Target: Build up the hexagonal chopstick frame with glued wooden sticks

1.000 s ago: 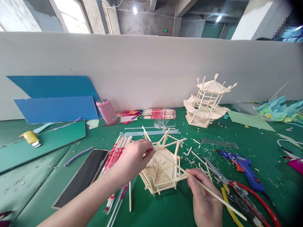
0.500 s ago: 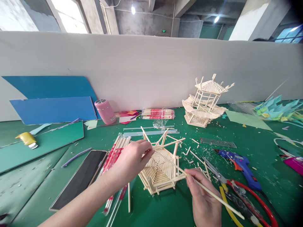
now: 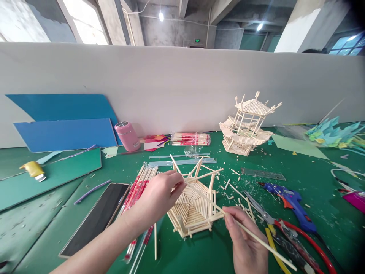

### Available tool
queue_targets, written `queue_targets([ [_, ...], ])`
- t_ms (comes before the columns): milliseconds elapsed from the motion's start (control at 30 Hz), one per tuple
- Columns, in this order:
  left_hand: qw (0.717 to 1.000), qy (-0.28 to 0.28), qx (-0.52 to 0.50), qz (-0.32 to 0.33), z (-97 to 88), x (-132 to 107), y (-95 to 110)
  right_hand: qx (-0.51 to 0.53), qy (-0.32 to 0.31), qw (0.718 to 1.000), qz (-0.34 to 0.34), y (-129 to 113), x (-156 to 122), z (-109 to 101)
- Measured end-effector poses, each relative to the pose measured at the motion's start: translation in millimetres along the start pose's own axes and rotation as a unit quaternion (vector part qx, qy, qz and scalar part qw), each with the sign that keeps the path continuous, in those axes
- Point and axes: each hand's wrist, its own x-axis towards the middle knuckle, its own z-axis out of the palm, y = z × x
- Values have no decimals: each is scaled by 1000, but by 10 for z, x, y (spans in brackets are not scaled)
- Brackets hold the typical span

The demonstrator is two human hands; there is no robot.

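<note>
A long thin wooden stick slants across the front of the view, over a six-sided stick frame with a woven-looking floor of short sticks and several rods rising from its rim. My right hand pinches this stick near its middle, beside the frame's right corner. My left hand is closed at the stick's far end, over the frame's back left part; its fingertips pinch there, partly hidden by the hand itself. The frame rests on the green table.
Behind stands a finished-looking stick pavilion. To the right lie a blue glue gun, red-handled scissors and a clear ruler. Packed sticks, a phone and a pink bottle are on the left.
Both hands and the stick keep nearly the same places. The whole view has shifted slightly, with things appearing a little lower.
</note>
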Motion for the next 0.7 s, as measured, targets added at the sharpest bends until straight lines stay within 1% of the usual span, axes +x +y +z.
queue_targets([
  [167,1000,0,2,-2,-4,13,7,6,-5,1000,3,24,-6,-8],
  [433,1000,17,13,9,-9,-4,22,-36,-5,999,-30,54,13,-45],
  [700,1000,10,17,5,1,3,16,-32,-12,999,-32,56,10,-46],
])
